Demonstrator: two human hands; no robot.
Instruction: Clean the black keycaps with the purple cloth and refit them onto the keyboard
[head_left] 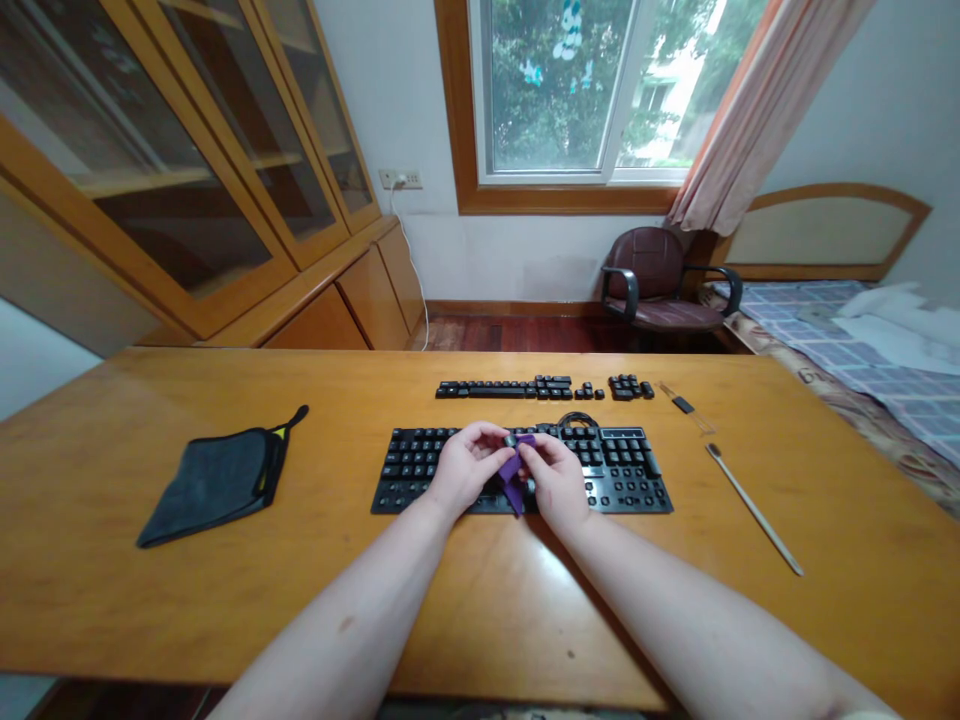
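Observation:
Above the middle of a black keyboard (pixel 411 470), my two hands meet. Pinched in my left hand (pixel 466 462) is a small dark keycap (pixel 511 440). My right hand (pixel 556 480) grips a purple cloth (pixel 513 492) against that keycap, and a corner of the cloth hangs down over the keys. Along its near rows and lower right the keyboard shows bare switches without caps, while the upper rows still carry theirs. Behind it, the removed keycaps (pixel 502 390) lie in rows on the table.
On the wooden table (pixel 300 620), a folded grey cloth (pixel 210 480) lies at left. To the right are a wire keycap puller (pixel 682 404) and a thin brush (pixel 754 510). The keyboard's coiled cable (pixel 577 420) sits behind it. A chair (pixel 649 275) stands beyond the table.

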